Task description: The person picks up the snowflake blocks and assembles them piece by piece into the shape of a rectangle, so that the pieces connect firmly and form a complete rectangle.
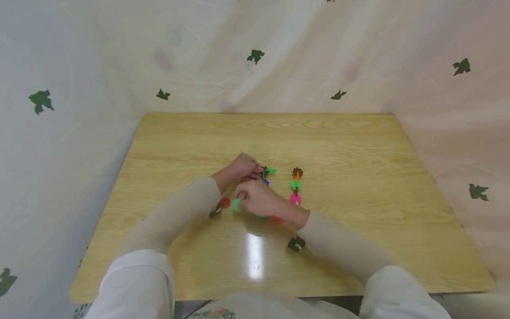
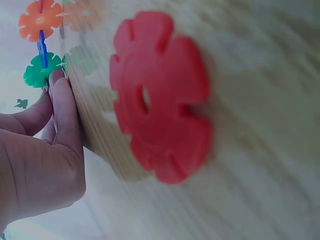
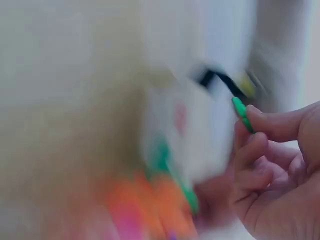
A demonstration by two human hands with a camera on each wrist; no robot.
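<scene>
My left hand pinches one end of a chain of notched plastic interlocking discs, at a green disc with blue and orange discs linked beyond it. Brown and light green discs lie at its fingertips in the head view. My right hand crosses in front, holding a single green disc between thumb and forefinger. A red disc lies loose on the table beneath the left forearm. Under the right hand, more discs are partly hidden.
To the right, a linked row of brown, orange, green and pink discs runs toward me on the wooden table. Pale cloth with dark green shapes hangs round the back and sides. Black pieces hang by both wrists.
</scene>
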